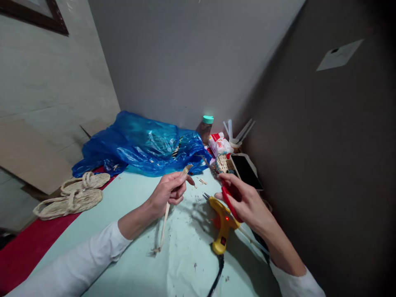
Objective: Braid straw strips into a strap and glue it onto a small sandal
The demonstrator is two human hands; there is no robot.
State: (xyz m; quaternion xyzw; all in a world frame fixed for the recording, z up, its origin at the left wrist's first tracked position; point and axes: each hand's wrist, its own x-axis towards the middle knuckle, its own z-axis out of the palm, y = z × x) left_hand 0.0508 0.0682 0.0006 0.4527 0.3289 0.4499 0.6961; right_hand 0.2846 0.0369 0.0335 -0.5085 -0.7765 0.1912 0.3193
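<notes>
In the head view, my left hand (165, 194) is closed around a pale, flat plant-fibre strip (165, 222). One end sticks up past the thumb, and the rest hangs below the fist to a darker, frayed tip. My right hand (252, 206) grips red-handled scissors (229, 201), their blades pointing away to the upper left and apart from the strip. Beneath and left of that hand lies a yellow glue gun (223, 222) with its red light lit. A glue stick (252, 238) pokes out of its back end.
Two woven sandals (74, 202) lie at the left on red cloth. Behind the hands spreads a blue plastic bag (145, 142). A jar with a teal lid (208, 119), a small basket (224, 163) and a phone (246, 171) stand or lie at the back right. The gun's black cord (217, 274) runs forward.
</notes>
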